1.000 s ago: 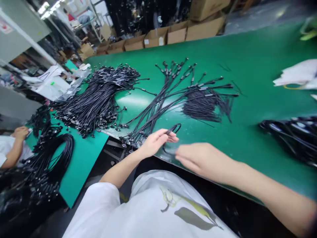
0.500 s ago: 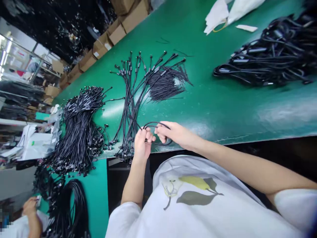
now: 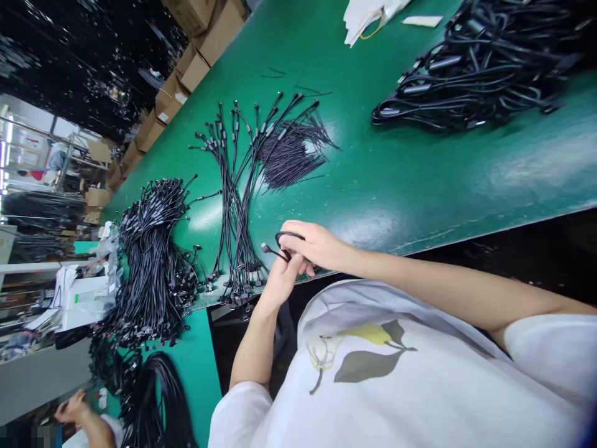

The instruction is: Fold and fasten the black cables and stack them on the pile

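A black cable [image 3: 293, 234] is looped between my two hands at the front edge of the green table, one of its ends poking out to the left. My left hand [image 3: 285, 274] is closed around the lower part of the loop. Against it, my right hand [image 3: 313, 244] curls its fingers over the upper part, hiding most of the coil. Just left of my hands lies a loose bundle of black cables [image 3: 233, 205] with connectors at both ends. Beyond them is a pile of thin black ties [image 3: 291, 155].
A big heap of black cables [image 3: 153, 267] covers the table's left end. Coiled cables [image 3: 466, 81] are piled at the right, near a white bag [image 3: 368, 18]. Cardboard boxes [image 3: 170, 96] line the far edge. At lower left, a co-worker's hand [image 3: 72, 407] is near hanging cables [image 3: 163, 386].
My hands have come together, and the wide cable loop between them has become smaller and mostly covered. The view has shifted, moving the table items leftward.
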Demonstrator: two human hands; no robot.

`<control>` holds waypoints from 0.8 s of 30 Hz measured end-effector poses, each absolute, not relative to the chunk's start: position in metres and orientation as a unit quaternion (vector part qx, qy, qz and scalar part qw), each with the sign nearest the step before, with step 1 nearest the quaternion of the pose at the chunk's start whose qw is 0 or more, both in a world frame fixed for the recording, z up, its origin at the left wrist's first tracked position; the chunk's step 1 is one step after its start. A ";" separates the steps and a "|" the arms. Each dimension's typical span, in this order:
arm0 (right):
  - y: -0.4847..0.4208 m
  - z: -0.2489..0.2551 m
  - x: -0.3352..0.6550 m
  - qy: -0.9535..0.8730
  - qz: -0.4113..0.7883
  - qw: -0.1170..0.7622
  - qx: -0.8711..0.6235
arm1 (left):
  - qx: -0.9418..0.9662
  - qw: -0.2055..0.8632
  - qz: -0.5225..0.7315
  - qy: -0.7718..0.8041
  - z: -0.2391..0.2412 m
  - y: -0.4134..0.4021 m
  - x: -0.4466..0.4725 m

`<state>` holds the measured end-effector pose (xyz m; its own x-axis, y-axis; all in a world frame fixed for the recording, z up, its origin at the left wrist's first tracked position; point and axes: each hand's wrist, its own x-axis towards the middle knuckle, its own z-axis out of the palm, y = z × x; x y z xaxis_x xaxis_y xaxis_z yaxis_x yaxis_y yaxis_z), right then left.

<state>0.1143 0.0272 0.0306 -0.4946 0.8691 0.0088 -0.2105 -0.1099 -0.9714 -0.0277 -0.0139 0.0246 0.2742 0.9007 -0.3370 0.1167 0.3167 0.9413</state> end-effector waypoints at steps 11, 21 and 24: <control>0.023 0.020 0.111 -0.447 0.656 0.503 -0.340 | 0.565 0.572 0.249 0.540 0.017 -0.018 -0.018; 0.041 0.037 0.116 -0.453 0.774 0.398 -0.194 | 0.289 0.805 0.280 0.436 0.048 -0.029 -0.014; 0.043 0.039 0.116 -0.368 0.831 0.369 -0.192 | 0.281 0.806 0.304 0.423 0.045 -0.031 -0.008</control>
<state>0.1164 0.0430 0.0392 -0.6537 0.7553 -0.0473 -0.4723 -0.4560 -0.7543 -0.0080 -0.0309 0.0446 0.4574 0.7278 -0.5110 -0.2514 0.6570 0.7107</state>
